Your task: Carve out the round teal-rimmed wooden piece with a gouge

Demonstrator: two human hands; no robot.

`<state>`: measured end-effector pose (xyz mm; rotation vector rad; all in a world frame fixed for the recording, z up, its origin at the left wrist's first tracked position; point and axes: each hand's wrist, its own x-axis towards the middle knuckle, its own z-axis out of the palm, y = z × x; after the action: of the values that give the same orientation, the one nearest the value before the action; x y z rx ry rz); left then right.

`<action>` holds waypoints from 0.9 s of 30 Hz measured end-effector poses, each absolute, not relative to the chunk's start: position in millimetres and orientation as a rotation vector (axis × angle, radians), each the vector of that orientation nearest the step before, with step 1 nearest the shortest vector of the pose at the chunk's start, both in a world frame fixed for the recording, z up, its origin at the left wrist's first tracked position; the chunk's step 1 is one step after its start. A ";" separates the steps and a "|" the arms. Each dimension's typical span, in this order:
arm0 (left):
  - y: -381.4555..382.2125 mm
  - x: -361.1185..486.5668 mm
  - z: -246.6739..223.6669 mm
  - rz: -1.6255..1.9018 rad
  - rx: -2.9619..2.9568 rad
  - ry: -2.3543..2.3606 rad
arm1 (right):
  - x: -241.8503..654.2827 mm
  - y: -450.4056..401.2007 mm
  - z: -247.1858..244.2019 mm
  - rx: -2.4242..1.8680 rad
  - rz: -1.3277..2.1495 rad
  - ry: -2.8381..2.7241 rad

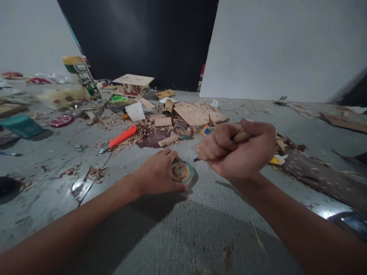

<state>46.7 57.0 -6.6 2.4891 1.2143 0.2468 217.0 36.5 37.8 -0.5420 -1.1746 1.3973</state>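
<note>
A small round wooden piece [187,174] with a green-painted edge and a hollowed middle lies on the grey surface. Around its left side wrap the fingers of my left hand [160,172], the thumb at its near edge. My right hand [236,149] is closed in a fist round the wooden handle [241,136] of a carving tool, slightly right of the piece. The tool's dark metal tip [196,159] sticks out from the fist toward the piece, apart from it.
An orange cutter [123,136] lies at the left among wood shavings. Thin wooden sheets [197,112] and scraps spread behind. A teal container [22,126] and a red lid [61,121] stand farther left. A dark roll-like object [323,177] lies at the right.
</note>
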 end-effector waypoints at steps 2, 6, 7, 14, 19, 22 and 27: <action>57.3 47.0 -7.3 0.222 2.499 1.228 | 215.3 37.5 33.5 -0.514 1.388 -1.168; 57.6 47.1 -8.7 0.226 2.497 1.225 | 211.3 39.1 26.2 -0.534 1.425 -1.177; 57.6 47.1 -8.7 0.238 2.493 1.222 | 210.9 39.1 25.8 -0.535 1.426 -1.179; 57.7 47.5 -7.3 0.232 2.471 1.241 | 212.4 40.9 23.9 -0.569 1.400 -1.192; 57.5 48.0 -7.0 0.193 2.484 1.257 | 210.3 40.6 22.6 -0.537 1.392 -1.209; 57.6 47.7 -7.4 0.190 2.482 1.267 | 207.7 40.7 21.2 -0.555 1.409 -1.214; 57.8 47.8 -7.2 0.202 2.500 1.252 | 207.9 39.8 24.4 -0.568 1.412 -1.212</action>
<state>47.8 57.8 -7.2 2.4997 1.2520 0.2022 207.9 39.8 24.4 -0.5684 -1.2121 1.4119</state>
